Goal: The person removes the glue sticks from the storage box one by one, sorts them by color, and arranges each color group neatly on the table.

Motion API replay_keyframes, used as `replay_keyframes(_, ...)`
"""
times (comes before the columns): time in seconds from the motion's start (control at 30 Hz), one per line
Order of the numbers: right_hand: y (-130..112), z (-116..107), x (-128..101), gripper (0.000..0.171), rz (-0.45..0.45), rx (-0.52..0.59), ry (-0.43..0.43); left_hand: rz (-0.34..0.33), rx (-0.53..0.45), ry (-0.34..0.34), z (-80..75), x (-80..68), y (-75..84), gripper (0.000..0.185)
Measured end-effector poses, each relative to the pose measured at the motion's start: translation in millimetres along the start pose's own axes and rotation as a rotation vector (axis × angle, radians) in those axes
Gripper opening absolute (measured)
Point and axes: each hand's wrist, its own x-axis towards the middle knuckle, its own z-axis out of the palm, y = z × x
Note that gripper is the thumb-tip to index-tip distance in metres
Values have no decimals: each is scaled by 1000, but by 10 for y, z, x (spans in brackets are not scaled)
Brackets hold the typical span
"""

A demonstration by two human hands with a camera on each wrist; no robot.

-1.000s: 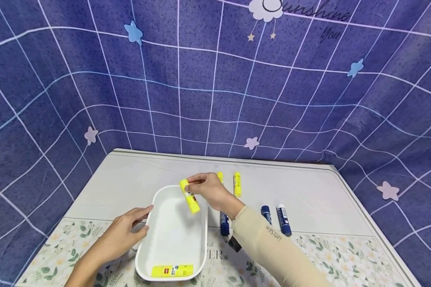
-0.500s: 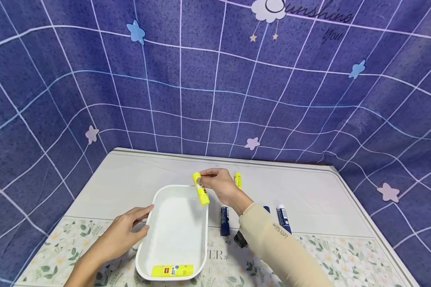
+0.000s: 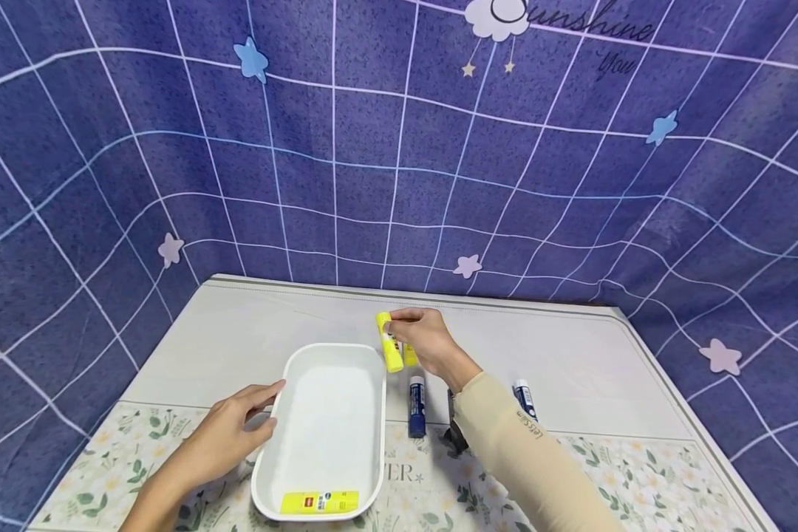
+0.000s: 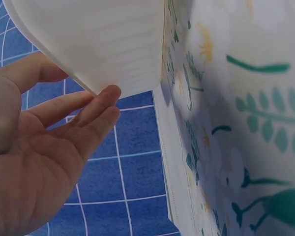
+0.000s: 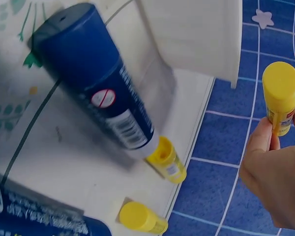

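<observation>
My right hand [image 3: 432,340] pinches a yellow glue stick [image 3: 390,342] just past the far right corner of a white tray [image 3: 380,436]. In the right wrist view this glue stick [image 5: 280,91] is tilted, its rounded end towards the camera. Another yellow glue stick [image 3: 410,355] lies beside the hand, partly covered by it. Inside the tray, at the near end, lies one more yellow glue stick [image 3: 319,502]. On the left side my left hand [image 3: 236,425] touches the tray's rim with its fingertips, also seen on the tray wall [image 4: 103,44] in the left wrist view.
A blue glue stick [image 3: 417,408] lies right of the tray, and another with a white cap [image 3: 524,399] farther right. A further blue one [image 5: 44,216] shows in the right wrist view. The white, flower-printed table [image 3: 605,377] meets a purple grid curtain [image 3: 399,185] behind.
My right hand has carried the yellow glue stick from above the tray to the right and farther away, out past the rim. My left hand has stayed at the tray.
</observation>
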Motion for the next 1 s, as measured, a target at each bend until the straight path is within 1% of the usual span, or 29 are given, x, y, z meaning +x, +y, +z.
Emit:
replay_keyframes(0.27, 48, -121, 52, 29, -5, 20, 90, 5, -2, -3, 2, 0, -13, 58)
replay_keyframes(0.5, 88, -263, 106, 32, -6, 58, 130, 12, 8, 20, 16, -3, -22, 57)
replay_keyframes(0.67, 113, -352, 100, 34, 6, 31, 153, 11, 8, 20, 18, -1, -26, 57)
replay_keyframes(1.0, 179, -521, 115, 31, 39, -12, 199, -1, 4, 1, 9, 4, -18, 57)
